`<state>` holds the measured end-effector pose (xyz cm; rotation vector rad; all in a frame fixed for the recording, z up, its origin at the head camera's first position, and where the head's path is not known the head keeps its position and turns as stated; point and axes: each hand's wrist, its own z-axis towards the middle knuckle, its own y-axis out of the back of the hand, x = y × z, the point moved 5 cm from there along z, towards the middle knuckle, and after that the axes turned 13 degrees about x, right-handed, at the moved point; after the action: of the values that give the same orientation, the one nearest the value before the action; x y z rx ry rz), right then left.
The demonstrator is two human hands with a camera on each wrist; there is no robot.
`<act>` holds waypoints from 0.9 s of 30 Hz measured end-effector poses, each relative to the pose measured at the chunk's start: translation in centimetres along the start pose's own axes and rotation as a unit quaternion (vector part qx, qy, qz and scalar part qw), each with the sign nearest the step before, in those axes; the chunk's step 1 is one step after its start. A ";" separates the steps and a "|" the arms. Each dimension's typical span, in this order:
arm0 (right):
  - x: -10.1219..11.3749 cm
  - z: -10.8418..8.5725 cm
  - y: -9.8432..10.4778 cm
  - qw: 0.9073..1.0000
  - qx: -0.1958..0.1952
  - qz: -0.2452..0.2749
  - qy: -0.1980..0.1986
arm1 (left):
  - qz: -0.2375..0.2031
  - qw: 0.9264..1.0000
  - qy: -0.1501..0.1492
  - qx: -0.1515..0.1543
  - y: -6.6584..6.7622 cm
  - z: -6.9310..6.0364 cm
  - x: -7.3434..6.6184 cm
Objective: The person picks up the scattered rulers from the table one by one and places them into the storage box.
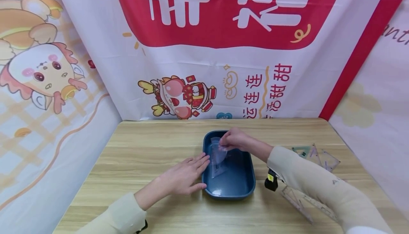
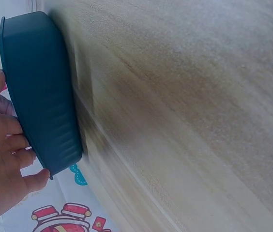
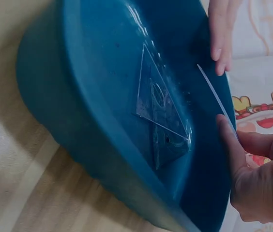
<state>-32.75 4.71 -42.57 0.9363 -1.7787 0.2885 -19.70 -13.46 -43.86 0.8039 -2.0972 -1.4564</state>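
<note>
A dark blue rectangular basin [image 1: 234, 177] stands on the wooden table. My right hand [image 1: 235, 140] is over its far end, pinching a thin clear protractor [image 1: 219, 156] between thumb and fingers. The right wrist view shows this protractor [image 3: 217, 96] nearly edge-on, above the basin floor. Beneath it, clear triangular set squares [image 3: 163, 104] lie overlapping inside the basin. On the basin's left side, my left hand [image 1: 185, 177] rests its spread, mostly straight fingers against the rim. The left wrist view has those fingertips [image 2: 39, 179] touching the basin's edge.
On the table's right side lie a green-tinted set square [image 1: 300, 150] and other clear triangles [image 1: 330, 161]. Nearer me, under the right forearm, are another clear triangle [image 1: 295, 203] and a clear strip [image 1: 321, 207]. A printed cloth [image 1: 182, 60] hangs behind the table.
</note>
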 end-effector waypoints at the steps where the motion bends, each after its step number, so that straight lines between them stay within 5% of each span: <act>1: 0.0 0.2 -0.1 1.000 -0.001 -0.005 -0.001 | 0.003 1.000 -0.001 -0.001 0.0 0.0 0.0; 13: 0.0 1.5 -1.3 0.999 -0.004 -0.040 0.001 | 0.010 1.000 0.001 0.000 0.0 0.1 0.0; 27: 0.5 -2.0 -0.1 0.998 0.008 -0.064 -0.011 | 0.000 1.000 -0.001 0.003 0.1 0.1 -0.2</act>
<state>-31.38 5.60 -41.30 1.0644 -1.7294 0.2114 -19.66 -13.28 -43.81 0.8039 -2.1036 -1.4520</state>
